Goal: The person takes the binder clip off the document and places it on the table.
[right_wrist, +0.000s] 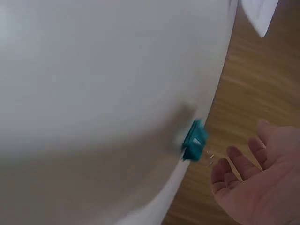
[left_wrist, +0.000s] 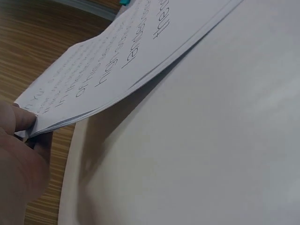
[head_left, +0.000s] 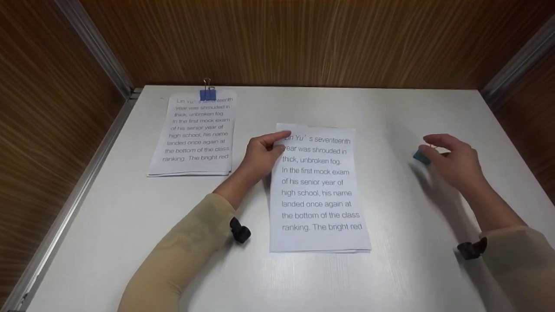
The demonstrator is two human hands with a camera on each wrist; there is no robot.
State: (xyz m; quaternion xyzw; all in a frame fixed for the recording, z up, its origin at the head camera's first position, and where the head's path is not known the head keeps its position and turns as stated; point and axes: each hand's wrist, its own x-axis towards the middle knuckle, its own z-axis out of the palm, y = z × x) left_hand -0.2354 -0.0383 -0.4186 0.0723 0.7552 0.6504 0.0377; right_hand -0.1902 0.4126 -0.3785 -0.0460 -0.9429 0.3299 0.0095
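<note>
My left hand pinches the upper left edge of a stack of printed sheets at the middle of the table. In the left wrist view, the stack shows its near edge raised off the table, with the thumb on top and fingers beneath. Over at the right, my right hand holds a teal binder clip by its wire handles, between thumb and forefinger. The right wrist view shows the clip slightly blurred, handles towards the fingertips; the contact itself is partly hidden.
A second printed stack lies at the back left, with a blue binder clip on its top edge. Wood-grain panels enclose the white table at the back and sides. Each wrist wears a small black device.
</note>
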